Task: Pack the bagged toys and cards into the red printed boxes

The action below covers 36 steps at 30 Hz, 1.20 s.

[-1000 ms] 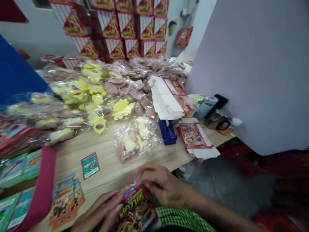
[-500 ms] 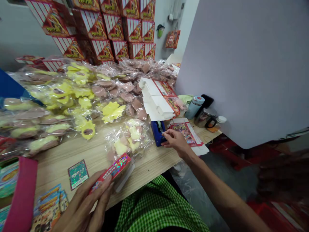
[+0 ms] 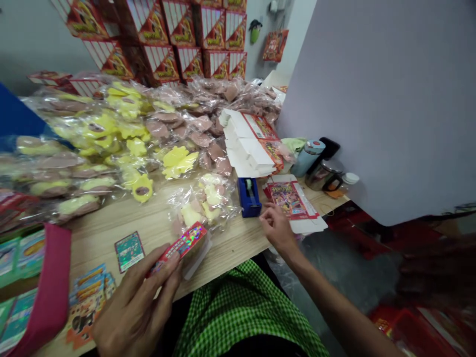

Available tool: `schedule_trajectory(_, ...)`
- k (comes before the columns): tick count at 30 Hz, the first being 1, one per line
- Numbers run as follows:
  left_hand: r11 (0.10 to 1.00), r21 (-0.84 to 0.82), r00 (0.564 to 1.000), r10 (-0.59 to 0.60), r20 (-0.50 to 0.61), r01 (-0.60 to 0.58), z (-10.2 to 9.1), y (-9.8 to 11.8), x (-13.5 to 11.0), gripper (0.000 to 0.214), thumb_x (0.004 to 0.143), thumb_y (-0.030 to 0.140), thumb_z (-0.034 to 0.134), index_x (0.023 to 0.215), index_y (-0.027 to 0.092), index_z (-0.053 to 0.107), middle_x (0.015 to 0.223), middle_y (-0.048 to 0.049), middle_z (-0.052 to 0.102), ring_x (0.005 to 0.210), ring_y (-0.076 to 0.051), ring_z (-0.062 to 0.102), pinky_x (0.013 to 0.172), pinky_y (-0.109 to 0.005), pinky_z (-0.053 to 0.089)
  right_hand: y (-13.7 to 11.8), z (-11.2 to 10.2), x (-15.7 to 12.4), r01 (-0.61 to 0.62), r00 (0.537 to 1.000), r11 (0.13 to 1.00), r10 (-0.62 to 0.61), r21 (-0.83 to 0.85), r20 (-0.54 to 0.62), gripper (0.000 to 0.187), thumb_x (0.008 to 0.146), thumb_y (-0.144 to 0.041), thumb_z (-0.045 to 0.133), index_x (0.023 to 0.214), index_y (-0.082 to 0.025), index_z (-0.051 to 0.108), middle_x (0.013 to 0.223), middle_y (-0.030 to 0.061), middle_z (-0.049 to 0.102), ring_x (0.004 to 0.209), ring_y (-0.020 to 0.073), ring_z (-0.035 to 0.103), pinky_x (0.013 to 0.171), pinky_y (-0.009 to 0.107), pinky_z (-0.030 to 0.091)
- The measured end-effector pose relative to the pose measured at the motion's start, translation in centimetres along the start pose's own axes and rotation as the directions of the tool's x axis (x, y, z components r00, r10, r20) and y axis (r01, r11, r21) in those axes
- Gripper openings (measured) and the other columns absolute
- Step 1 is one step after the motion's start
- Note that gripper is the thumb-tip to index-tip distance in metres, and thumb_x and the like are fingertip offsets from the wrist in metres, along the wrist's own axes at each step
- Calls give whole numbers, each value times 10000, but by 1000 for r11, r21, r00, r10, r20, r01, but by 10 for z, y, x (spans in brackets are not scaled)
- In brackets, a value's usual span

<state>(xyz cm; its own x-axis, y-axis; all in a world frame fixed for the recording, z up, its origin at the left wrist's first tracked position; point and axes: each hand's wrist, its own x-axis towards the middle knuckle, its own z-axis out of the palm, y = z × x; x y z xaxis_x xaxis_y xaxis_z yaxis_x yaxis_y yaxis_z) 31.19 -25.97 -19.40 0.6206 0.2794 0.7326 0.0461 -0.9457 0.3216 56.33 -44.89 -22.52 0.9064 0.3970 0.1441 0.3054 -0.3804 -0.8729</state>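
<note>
A red foil-printed carton (image 3: 182, 246) is being gripped in the left hand (image 3: 136, 302), its long axis slanting up toward the empty, half-open right hand (image 3: 278, 229), which is being held farther off at the surface (image 3: 223, 253) edge, near a blue tape dispenser (image 3: 249, 198).

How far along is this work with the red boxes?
Done: stacked red printed cartons fill the back wall. In hand: the left hand holds a small red holographic box, and the right hand is open beside a flat printed carton. Left: bagged pink and yellow pieces cover much of the wooden table.
</note>
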Motion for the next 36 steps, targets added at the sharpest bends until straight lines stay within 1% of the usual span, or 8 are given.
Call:
schedule_trajectory(3,995,77,997,67,-28,-65,-1,7,10,284,865,84,742,1133,169,705,1206,-100,734,1013,-187,739,892,-266,601,-31,-10,-21,167,983,986,-165,-15,81,126,852,-228,579,726,-219,576,850,56,654,817,210,622,714,317,471)
schedule_trajectory(6,996,59,996,77,-54,-74,-1,12,16,268,856,32,729,1095,149,695,1173,-107,751,1004,-188,750,917,-285,604,-68,-6,-43,259,888,949,-307,178,343,179,952,-216,535,799,-210,626,661,-14,614,576,133,559,569,262,422)
schedule_trajectory(10,995,70,997,70,-38,-67,-2,12,17,255,878,43,705,1099,168,679,1175,-112,759,1003,-196,758,881,-297,620,-105,21,-61,-45,737,875,-297,483,607,245,971,-258,541,1151,-205,698,642,-27,643,510,119,561,506,244,453)
schedule_trajectory(14,998,37,997,49,-53,-48,-3,12,13,263,877,54,712,1106,173,656,1151,-104,768,1005,-187,759,870,-282,620,-122,44,-62,-236,677,812,-257,534,690,727,926,-244,586,1604,-179,330,637,-43,656,503,119,552,512,247,470)
schedule_trajectory(20,999,43,992,-22,-124,28,1,12,9,420,871,95,746,1246,136,561,1115,-104,767,1009,-181,749,861,-268,617,-130,59,-56,-244,689,825,-222,509,690,816,898,-248,575,1617,-55,239,586,-57,621,483,107,535,494,237,456)
schedule_trajectory(26,998,4,996,69,50,-69,-7,9,19,301,923,67,660,1204,174,646,1157,-111,720,1007,-186,720,855,-301,614,-127,63,-54,-229,713,850,-186,475,676,815,868,-233,566,1602,-80,247,563,-70,607,461,115,531,473,234,441)
schedule_trajectory(31,977,-178,983,-88,163,117,-16,9,33,238,940,119,641,1168,185,670,1051,-70,705,948,-161,697,812,-268,591,-120,69,-62,-275,761,776,-184,567,622,887,869,-221,593,1615,-118,124,603,-76,596,538,130,571,531,247,468)
schedule_trajectory(36,894,-289,901,-226,371,343,-22,3,62,68,916,246,682,949,187,682,910,-25,678,813,-139,650,709,-243,529,-116,76,-68,-262,807,760,-167,595,567,870,890,-260,608,1609,-136,132,640,-62,617,574,141,591,548,269,487)
